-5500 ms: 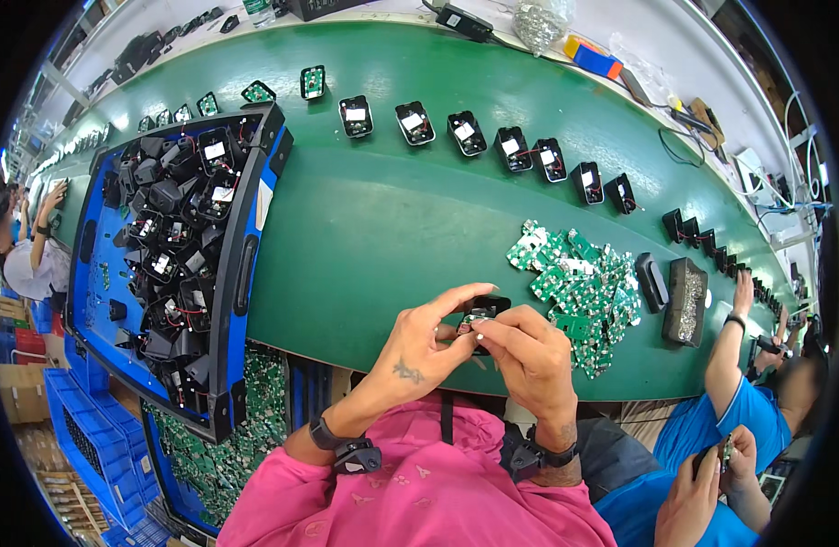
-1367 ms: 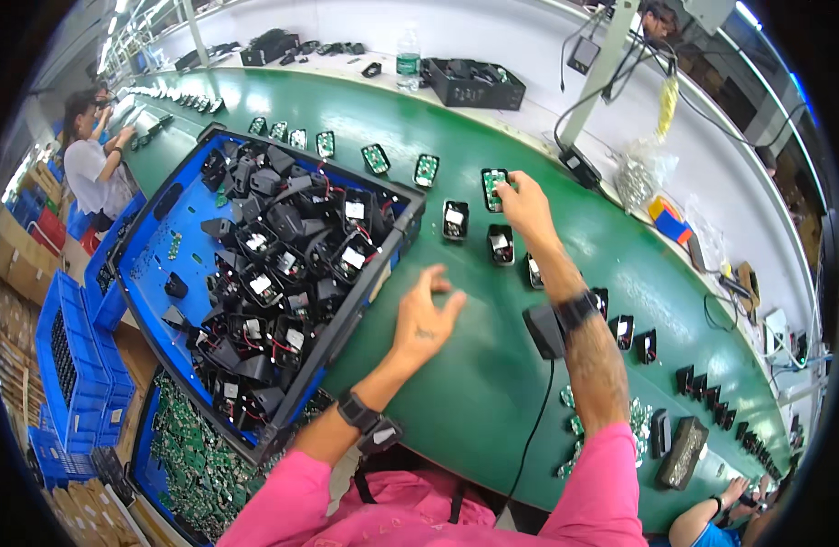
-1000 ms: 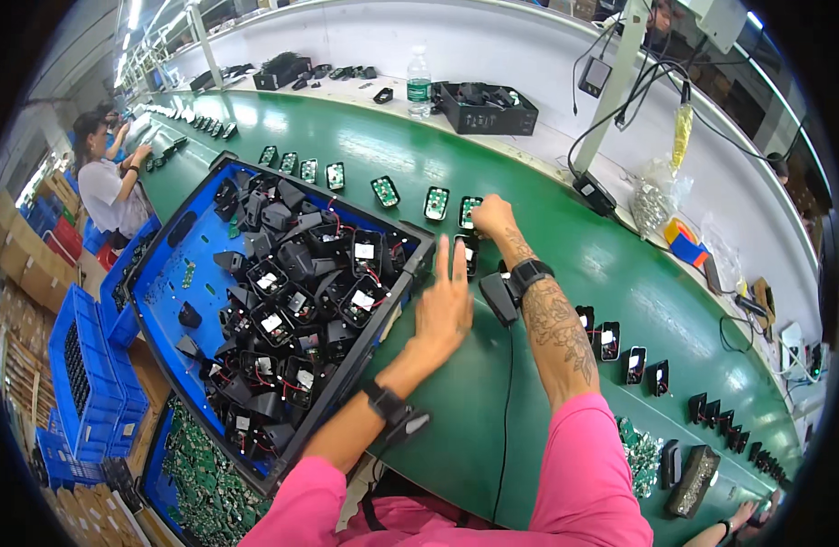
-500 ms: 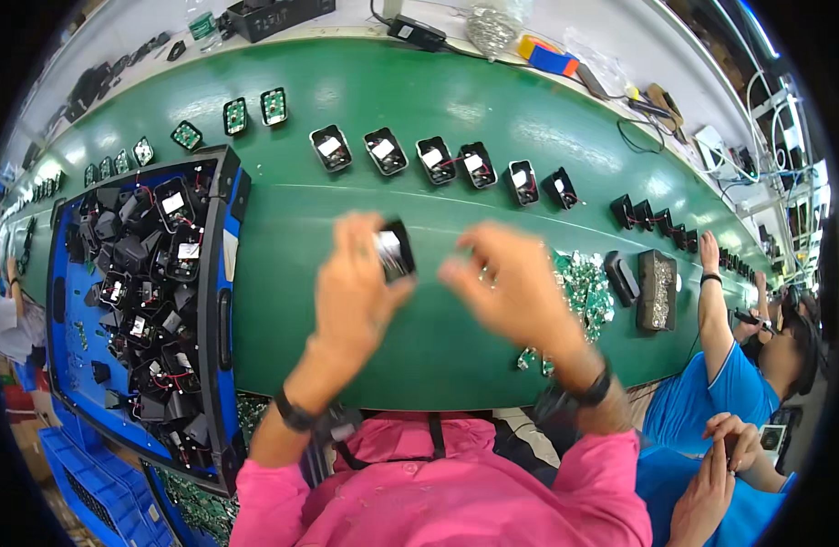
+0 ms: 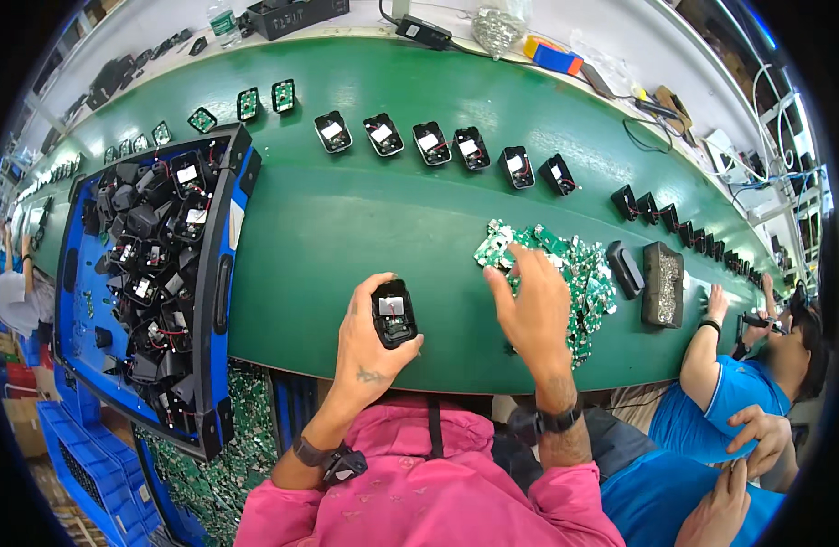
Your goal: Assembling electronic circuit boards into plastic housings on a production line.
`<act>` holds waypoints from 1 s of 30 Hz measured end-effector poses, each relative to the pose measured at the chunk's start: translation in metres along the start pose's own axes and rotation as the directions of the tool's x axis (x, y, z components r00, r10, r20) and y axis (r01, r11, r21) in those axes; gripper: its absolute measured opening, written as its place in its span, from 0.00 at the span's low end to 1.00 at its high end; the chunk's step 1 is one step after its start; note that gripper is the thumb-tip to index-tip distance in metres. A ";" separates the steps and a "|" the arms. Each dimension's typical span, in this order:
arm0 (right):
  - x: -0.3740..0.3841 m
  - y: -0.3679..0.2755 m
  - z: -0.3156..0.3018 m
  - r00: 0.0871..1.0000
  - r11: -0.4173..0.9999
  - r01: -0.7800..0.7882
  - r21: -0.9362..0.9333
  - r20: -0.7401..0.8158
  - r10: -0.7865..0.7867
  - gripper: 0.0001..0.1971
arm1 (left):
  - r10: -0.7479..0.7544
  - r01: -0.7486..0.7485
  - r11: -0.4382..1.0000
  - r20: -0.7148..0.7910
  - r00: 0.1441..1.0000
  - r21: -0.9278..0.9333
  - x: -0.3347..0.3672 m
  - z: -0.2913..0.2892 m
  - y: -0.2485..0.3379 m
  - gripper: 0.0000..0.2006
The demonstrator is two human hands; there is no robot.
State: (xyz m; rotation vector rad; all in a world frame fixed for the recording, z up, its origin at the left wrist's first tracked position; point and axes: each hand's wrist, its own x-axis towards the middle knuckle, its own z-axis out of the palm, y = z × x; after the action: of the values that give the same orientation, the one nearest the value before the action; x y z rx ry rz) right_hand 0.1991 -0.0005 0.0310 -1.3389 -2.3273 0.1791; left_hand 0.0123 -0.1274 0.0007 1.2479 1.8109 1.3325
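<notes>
My left hand (image 5: pixel 369 342) is closed around a black plastic housing (image 5: pixel 395 330), its open side facing up. Inside the housing sit a white block, a bit of red wire and what looks like a small board. My right hand (image 5: pixel 536 305) reaches over the left part of a heap of green circuit boards (image 5: pixel 588 283). Its thumb and forefinger are apart, with the fingertips at the boards; nothing shows gripped between them.
A row of black housings (image 5: pixel 431 144) with white blocks stands at the back. Left is a blue tray (image 5: pixel 82 337) heaped with black housings. Right of the boards are a dark piece (image 5: pixel 626 270) and a box of small metal parts (image 5: pixel 663 284). A co-worker in blue (image 5: pixel 720 397) sits right.
My left hand has come nearer with the housing, which now faces upward. My right hand has moved right to the boards. The view has shifted slightly.
</notes>
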 end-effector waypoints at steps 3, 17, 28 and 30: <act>0.019 0.000 0.012 0.999 0.975 -0.040 -0.218 -0.001 0.041 0.32 | -0.093 0.096 0.986 0.028 0.995 -0.137 -0.004 0.001 0.003 0.43; 0.009 -0.006 -0.031 0.853 0.473 -0.136 0.870 0.346 -0.391 0.40 | -0.031 0.109 0.967 0.322 0.946 -0.229 -0.007 -0.012 0.008 0.44; 0.028 -0.009 -0.040 0.625 0.464 0.100 0.880 0.308 -0.718 0.37 | 0.176 0.043 0.955 0.678 0.713 -0.293 0.005 -0.023 0.024 0.41; 0.027 -0.010 -0.039 0.596 0.452 0.082 0.888 0.320 -0.737 0.36 | 0.189 0.027 0.956 0.683 0.706 -0.293 0.006 -0.023 0.024 0.41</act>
State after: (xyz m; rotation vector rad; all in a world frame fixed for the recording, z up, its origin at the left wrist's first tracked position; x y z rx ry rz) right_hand 0.1969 0.0130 0.0779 -0.0762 -2.4515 1.6149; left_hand -0.0016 -0.1294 0.0316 1.4260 0.9865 0.9076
